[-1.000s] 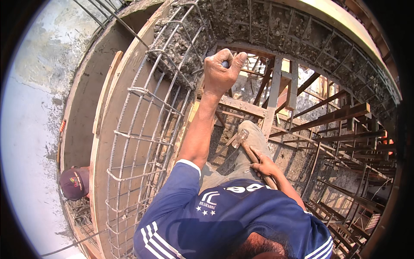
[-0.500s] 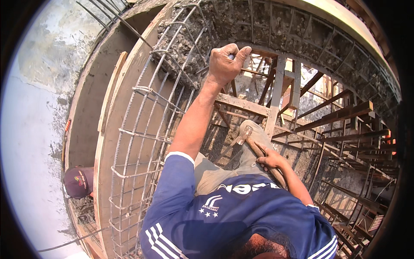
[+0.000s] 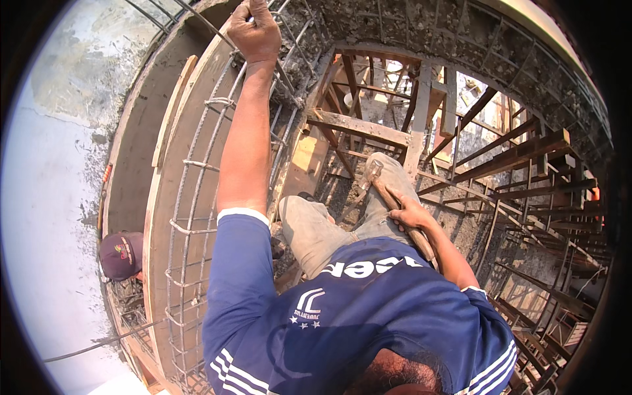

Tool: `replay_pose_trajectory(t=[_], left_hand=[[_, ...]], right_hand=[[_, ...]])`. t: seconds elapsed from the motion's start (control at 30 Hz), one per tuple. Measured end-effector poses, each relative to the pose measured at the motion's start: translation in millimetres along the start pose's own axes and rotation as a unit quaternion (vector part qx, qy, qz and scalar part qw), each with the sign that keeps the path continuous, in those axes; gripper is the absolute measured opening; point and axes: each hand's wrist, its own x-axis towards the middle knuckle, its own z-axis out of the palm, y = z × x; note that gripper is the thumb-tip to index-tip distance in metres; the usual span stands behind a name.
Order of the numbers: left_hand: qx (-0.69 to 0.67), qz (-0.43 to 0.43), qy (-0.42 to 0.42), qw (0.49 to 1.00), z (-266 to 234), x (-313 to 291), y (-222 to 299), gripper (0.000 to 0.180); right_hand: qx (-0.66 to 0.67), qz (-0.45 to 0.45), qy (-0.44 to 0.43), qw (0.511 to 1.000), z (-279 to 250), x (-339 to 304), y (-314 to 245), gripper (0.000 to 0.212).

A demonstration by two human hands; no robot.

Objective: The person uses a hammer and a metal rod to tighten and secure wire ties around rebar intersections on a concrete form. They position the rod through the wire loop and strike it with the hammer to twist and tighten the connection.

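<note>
My left hand (image 3: 255, 33) is raised at the far left, its fingers curled into a fist over the upper end of the steel rebar cage (image 3: 219, 102). What the fist holds, if anything, cannot be made out. Tied stirrups join the cage's long bars, which run down beside my left arm. In my lap, my right hand (image 3: 409, 214) is closed around the wooden handle of a hammer (image 3: 388, 192). The hammer lies along my right thigh, its metal head near my knee and the handle's lower end by my shirt.
A tall formwork panel (image 3: 187, 135) stands left of the cage. Beyond it another person's dark cap (image 3: 122, 257) shows beside a pale wall (image 3: 52, 171). Ahead, a timber beam (image 3: 359, 128) crosses an opening with props below. Rough concrete (image 3: 421, 33) with rebar curves along the far side.
My left fist has moved left and farther away, from above the opening to the rebar cage. My right hand keeps its grip on the hammer, and my legs have shifted slightly.
</note>
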Motion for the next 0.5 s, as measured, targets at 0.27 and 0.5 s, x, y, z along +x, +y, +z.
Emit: replay_pose_trajectory(t=[0.27, 0.5], left_hand=[[-0.128, -0.164, -0.368, 0.906, 4.8, -23.7, -25.5, 0.062], [0.031, -0.071, -0.369, 0.926, 30.9, -37.7, -25.4, 0.066]], right_hand=[[0.070, -0.250, 0.117, 0.959, -36.5, -118.4, -134.8, 0.083], [0.047, -0.672, 0.462, 0.576, -71.9, -241.0, -255.2, 0.059]])
